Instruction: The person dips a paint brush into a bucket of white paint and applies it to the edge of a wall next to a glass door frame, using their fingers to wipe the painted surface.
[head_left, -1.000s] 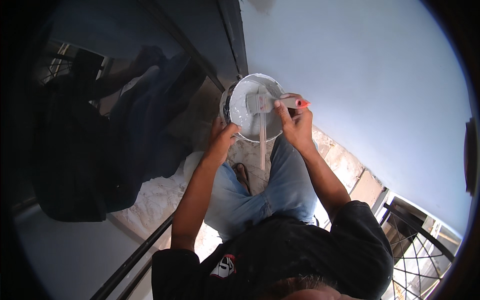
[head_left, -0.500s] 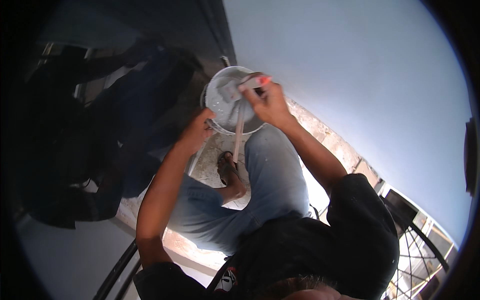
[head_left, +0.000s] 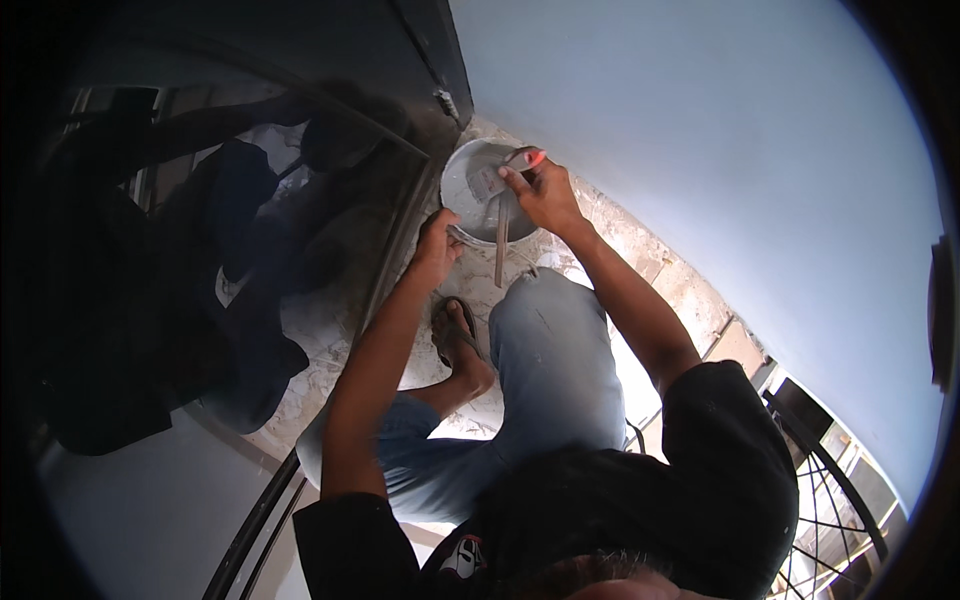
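A round bucket with white, paint-like liquid inside stands on the floor in the corner. My left hand grips its near-left rim, thumb over the edge and fingers bent outside. Over the bucket's mouth, my right hand is closed round a flat paintbrush with a red-ended handle. The brush's wide end points left and down into the bucket; its tip is hard to make out. A flat wooden stick leans in the bucket and sticks out over the near rim, below my right hand.
A glossy dark door panel with reflections rises on the left. The pale blue wall runs along the right. My sandalled foot and jeans-clad knee are close to the bucket. A spoked wheel shows at lower right.
The bucket has shifted right and slightly away, with my left hand on its rim. My right hand and the brush have moved a little right. More floor shows beside the dark panel.
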